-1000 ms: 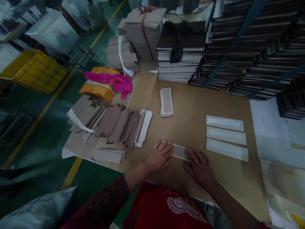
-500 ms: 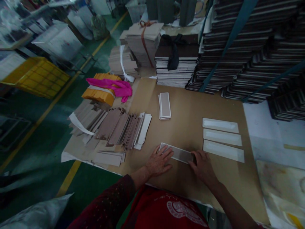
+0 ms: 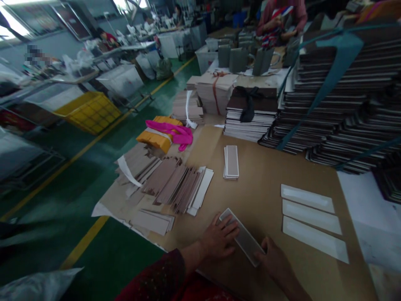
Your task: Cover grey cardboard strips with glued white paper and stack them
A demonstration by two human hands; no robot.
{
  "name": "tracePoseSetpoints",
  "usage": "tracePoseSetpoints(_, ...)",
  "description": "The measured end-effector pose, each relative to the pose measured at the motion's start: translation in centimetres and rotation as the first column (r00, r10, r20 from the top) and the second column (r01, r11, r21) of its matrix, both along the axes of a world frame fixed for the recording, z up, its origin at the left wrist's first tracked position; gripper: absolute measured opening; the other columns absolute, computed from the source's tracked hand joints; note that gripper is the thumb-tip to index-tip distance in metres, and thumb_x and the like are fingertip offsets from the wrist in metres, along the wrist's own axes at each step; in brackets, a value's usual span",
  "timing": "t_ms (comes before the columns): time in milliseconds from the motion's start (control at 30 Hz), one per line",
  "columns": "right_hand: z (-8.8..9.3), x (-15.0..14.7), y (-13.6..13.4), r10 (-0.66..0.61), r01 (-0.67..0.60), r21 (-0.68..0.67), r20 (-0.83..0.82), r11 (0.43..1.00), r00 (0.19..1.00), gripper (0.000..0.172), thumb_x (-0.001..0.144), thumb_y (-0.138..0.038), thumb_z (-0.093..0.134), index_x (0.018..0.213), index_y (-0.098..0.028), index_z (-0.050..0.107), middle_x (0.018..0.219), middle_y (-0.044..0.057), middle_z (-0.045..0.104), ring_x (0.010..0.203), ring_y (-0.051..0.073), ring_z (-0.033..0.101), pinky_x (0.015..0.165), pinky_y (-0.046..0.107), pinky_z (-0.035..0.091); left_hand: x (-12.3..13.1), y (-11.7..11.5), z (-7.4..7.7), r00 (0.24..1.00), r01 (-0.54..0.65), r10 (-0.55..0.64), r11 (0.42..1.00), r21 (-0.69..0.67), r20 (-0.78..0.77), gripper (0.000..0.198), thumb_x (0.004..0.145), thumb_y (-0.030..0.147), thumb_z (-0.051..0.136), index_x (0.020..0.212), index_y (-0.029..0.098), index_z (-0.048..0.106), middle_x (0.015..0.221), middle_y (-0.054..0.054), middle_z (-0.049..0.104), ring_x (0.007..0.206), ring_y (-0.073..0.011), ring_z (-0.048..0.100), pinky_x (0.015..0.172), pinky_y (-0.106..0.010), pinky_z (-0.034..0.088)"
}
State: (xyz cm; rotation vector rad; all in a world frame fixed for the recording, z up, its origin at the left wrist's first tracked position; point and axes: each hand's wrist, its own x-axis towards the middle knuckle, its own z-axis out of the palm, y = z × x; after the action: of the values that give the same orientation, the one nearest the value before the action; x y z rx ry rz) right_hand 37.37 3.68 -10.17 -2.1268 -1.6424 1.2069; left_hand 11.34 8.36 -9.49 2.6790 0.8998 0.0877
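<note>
A grey rectangular card piece with a white border point(image 3: 247, 241) lies slantwise on the brown board point(image 3: 250, 192) in front of me. My left hand point(image 3: 221, 237) rests with its fingers spread on the far left end of this piece. The near right end is pinched between the thumb and fingers of my right hand point(image 3: 274, 257). Right of my hands, three white strips point(image 3: 310, 213) lie in a row. Farther back is a small stack of similar bordered pieces point(image 3: 231, 162). Left of it stands a row of brownish card strips point(image 3: 175, 184).
Loose grey strips point(image 3: 150, 221) lie at the left table edge. A yellow bundle point(image 3: 158, 138) carries a pink ribbon point(image 3: 175, 131). Tied dark panel stacks point(image 3: 338, 88) rise at the back right, beside a smaller tied stack point(image 3: 250, 108). Another person point(image 3: 283, 23) works behind them.
The view has tilted up, bringing a co-worker and the far workbenches into sight. The grey card piece has turned, its right end now closer to me. Both hands stay on it.
</note>
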Motion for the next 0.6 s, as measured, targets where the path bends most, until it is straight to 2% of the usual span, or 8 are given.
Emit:
tracePoseSetpoints(67, 0.3, 0.2, -0.3, -0.019, 0.01, -0.067, -0.143, 0.998, 0.989, 0.021, 0.068, -0.043, 0.057, 0.069, -0.022, 0.054, 0.064, 0.0, 0.06, 0.062, 0.019, 0.058, 0.059, 0.029, 0.043, -0.2, -0.2, 0.0, 0.999, -0.022, 0.021, 1.0, 0.014, 0.027, 0.06, 0.095, 0.051, 0.044, 0.148, 0.025, 0.034, 0.155, -0.004, 0.04, 0.146, -0.0313, 0.026, 0.118, -0.062, 0.015)
tracePoseSetpoints(133, 1.2, 0.7, 0.0, -0.152, 0.105, -0.153, -0.338, 0.983, 0.929, 0.033, 0.069, -0.054, 0.059, 0.071, -0.021, 0.059, 0.066, 0.0, 0.062, 0.066, 0.019, 0.059, 0.059, 0.028, 0.045, -0.6, -0.7, 0.1, 0.991, -0.1, 0.094, 0.993, 0.061, 0.095, 0.062, 0.093, 0.046, 0.05, 0.148, 0.023, 0.032, 0.151, -0.009, 0.044, 0.144, -0.0328, 0.028, 0.117, -0.061, 0.019)
tracePoseSetpoints(167, 1.9, 0.9, 0.6, -0.247, 0.171, -0.207, -0.432, 0.963, 0.867, 0.037, 0.069, -0.057, 0.062, 0.072, -0.02, 0.061, 0.067, 0.0, 0.063, 0.068, 0.019, 0.06, 0.061, 0.028, 0.046, -1.0, -1.1, 0.2, 0.979, -0.158, 0.144, 0.983, 0.091, 0.147, 0.064, 0.092, 0.042, 0.052, 0.148, 0.021, 0.031, 0.148, -0.012, 0.047, 0.144, -0.0335, 0.029, 0.116, -0.06, 0.021)
tracePoseSetpoints(267, 4.4, 0.4, 4.5, -0.457, 0.361, -0.28, -0.588, 0.889, 0.668, 0.041, 0.063, -0.055, 0.076, 0.077, -0.018, 0.065, 0.074, 0.001, 0.066, 0.072, 0.019, 0.061, 0.065, 0.028, 0.049, -2.5, -2.4, 0.8, 0.908, -0.336, 0.28, 0.93, 0.146, 0.312, 0.068, 0.087, 0.028, 0.056, 0.147, 0.017, 0.026, 0.14, -0.017, 0.049, 0.143, -0.0335, 0.031, 0.113, -0.057, 0.028)
tracePoseSetpoints(333, 5.6, -1.0, 8.7, -0.505, 0.502, -0.197, -0.614, 0.842, 0.606, 0.044, 0.055, -0.053, 0.082, 0.073, -0.018, 0.063, 0.07, 0.001, 0.064, 0.066, 0.017, 0.059, 0.06, 0.027, 0.049, -3.8, -3.3, 1.4, 0.873, -0.415, 0.356, 0.901, 0.124, 0.333, 0.068, 0.085, 0.02, 0.055, 0.147, 0.017, 0.026, 0.141, -0.018, 0.046, 0.142, -0.0327, 0.033, 0.113, -0.055, 0.032)
tracePoseSetpoints(400, 5.8, -3.1, 13.5, -0.494, 0.569, -0.098, -0.627, 0.817, 0.602, 0.046, 0.051, -0.056, 0.081, 0.069, -0.019, 0.06, 0.065, -0.002, 0.059, 0.061, 0.014, 0.055, 0.056, 0.024, 0.047, -5.2, -4.0, 1.9, 0.852, -0.473, 0.429, 0.877, 0.087, 0.301, 0.068, 0.084, 0.015, 0.052, 0.147, 0.017, 0.027, 0.142, -0.018, 0.045, 0.14, -0.0323, 0.035, 0.111, -0.054, 0.036)
tracePoseSetpoints(500, 4.6, -6.0, 20.4, -0.482, 0.604, 0.018, -0.584, 0.797, 0.653, 0.048, 0.05, -0.06, 0.075, 0.066, -0.02, 0.056, 0.062, -0.003, 0.055, 0.057, 0.012, 0.051, 0.053, 0.024, 0.044, -7.1, -4.8, 2.5, 0.82, -0.539, 0.51, 0.84, 0.054, 0.26, 0.068, 0.083, 0.01, 0.049, 0.147, 0.016, 0.029, 0.142, -0.019, 0.045, 0.138, -0.0315, 0.038, 0.108, -0.052, 0.04)
tracePoseSetpoints(600, 3.2, -7.5, 24.5, -0.487, 0.587, 0.126, -0.434, 0.8, 0.758, 0.045, 0.057, -0.062, 0.068, 0.069, -0.019, 0.058, 0.063, 0.0, 0.058, 0.057, 0.015, 0.053, 0.054, 0.029, 0.046, -9.1, -5.8, 3.2, 0.783, -0.598, 0.573, 0.8, 0.041, 0.244, 0.066, 0.084, 0.01, 0.049, 0.147, 0.016, 0.03, 0.142, -0.018, 0.044, 0.137, -0.0308, 0.038, 0.108, -0.051, 0.04)
